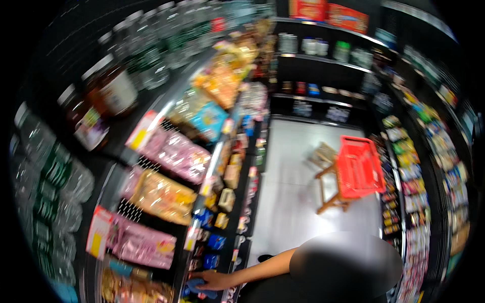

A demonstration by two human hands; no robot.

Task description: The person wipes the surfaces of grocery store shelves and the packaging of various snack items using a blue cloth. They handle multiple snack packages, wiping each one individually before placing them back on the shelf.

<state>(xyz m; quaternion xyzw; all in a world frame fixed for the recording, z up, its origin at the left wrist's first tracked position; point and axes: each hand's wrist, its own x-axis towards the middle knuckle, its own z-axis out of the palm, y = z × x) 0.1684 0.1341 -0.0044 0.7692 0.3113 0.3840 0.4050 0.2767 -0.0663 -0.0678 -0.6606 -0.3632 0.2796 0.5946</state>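
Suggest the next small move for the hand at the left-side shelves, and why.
I'd probably ease the hand and the blue cloth-like item at it back slightly before sliding sideways: small blue packages sit close by, so a sweep might knock them.

Cloth (202,292) — dull blue; basket (371,174), bright red; floor (285,156), pale grey; bottle label (59,166), dark green; long packet (179,155), pink; shelf tag (142,131) — red, white, yellow blocks.

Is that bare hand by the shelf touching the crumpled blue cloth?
Touching: the head view shows the bare hand directly against the blue cloth, no gap between.
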